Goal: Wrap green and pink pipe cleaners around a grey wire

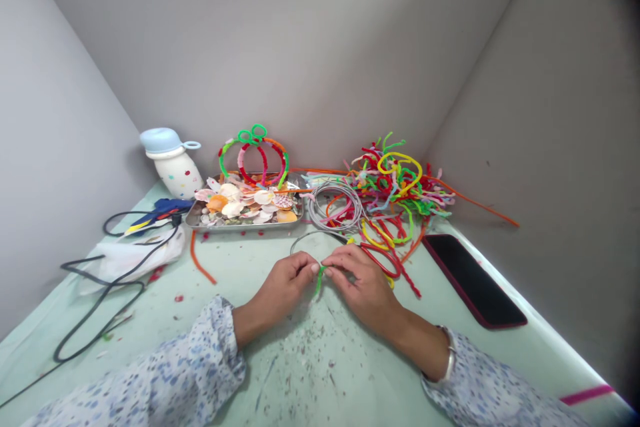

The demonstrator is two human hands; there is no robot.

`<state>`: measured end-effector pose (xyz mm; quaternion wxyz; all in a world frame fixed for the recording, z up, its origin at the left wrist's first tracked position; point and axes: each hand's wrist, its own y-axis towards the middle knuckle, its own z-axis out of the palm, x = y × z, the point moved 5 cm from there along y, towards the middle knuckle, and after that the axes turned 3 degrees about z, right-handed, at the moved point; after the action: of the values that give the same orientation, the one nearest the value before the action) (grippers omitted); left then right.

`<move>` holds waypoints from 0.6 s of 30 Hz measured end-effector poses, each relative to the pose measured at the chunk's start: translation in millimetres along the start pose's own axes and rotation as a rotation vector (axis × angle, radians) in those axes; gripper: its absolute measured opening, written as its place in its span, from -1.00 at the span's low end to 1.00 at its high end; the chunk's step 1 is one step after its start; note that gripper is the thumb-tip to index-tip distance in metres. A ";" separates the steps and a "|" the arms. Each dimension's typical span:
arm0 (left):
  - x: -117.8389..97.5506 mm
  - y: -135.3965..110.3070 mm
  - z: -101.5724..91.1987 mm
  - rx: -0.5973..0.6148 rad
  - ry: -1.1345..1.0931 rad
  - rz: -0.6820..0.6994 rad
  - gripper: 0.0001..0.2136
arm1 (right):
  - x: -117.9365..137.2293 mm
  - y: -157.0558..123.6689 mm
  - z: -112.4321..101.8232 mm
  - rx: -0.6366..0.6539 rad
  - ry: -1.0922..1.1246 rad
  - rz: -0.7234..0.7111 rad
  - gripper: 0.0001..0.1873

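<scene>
Short green pipe cleaner [318, 282] lay near side of shell tray [245, 227], long axis pointing toward the person, top end pinched between closed fingers of left hand [283, 283] and right hand [363, 280], both equally near.

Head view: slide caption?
Left hand and right hand pinch a short green pipe cleaner over the pale green table, near a tangled multicoloured pipe-cleaner pile.
</scene>
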<state>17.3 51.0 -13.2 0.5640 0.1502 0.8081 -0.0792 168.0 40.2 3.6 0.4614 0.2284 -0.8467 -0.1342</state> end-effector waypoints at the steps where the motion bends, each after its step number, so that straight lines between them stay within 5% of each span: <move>1: 0.6 -0.2 0.3 0.004 -0.003 0.000 -0.73 | 0.2 0.0 0.0 -0.001 0.000 -0.001 -0.84; 18: 0.2 -0.5 -1.2 0.000 -0.025 -0.005 -0.75 | -1.2 1.0 0.0 -0.005 0.002 0.011 -0.84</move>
<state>16.0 50.9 -13.0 0.5739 0.1471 0.8014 -0.0826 168.3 41.7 3.2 0.4634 0.2227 -0.8473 -0.1335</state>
